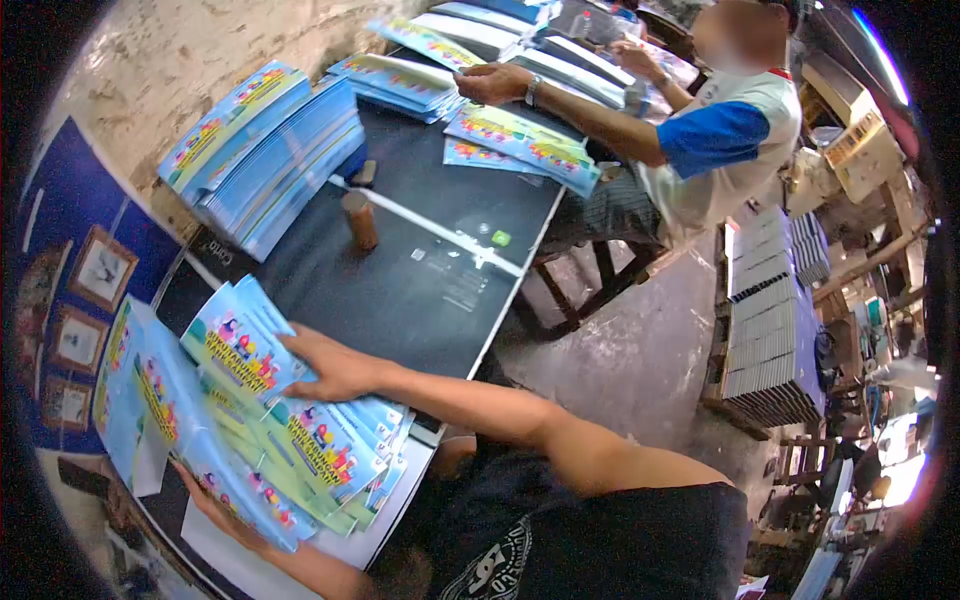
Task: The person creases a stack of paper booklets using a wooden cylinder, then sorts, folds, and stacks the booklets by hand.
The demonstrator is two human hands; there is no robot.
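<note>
Light-blue printed booklets [320, 450] with colourful cartoon covers lie fanned out and overlapping at the near end of the dark table. My right hand [325, 365] grips the edge of several booklets [235, 340] at the top of the fan, thumb apart from the fingers. Along the lower left side, my left hand [215, 510] holds the outer edge of a tilted booklet [190, 430]; its fingers are partly hidden behind the cover. More booklets [120, 370] stand against the left side of this pile.
A tall booklet stack [290, 160] stands by the wall. A brown cylinder [360, 220] and a small dark block [366, 172] sit on the black table [400, 290]. Across it, a co-worker [720, 130] handles booklets beside further piles [520, 140]. Bundled stacks [770, 330] stand on the right.
</note>
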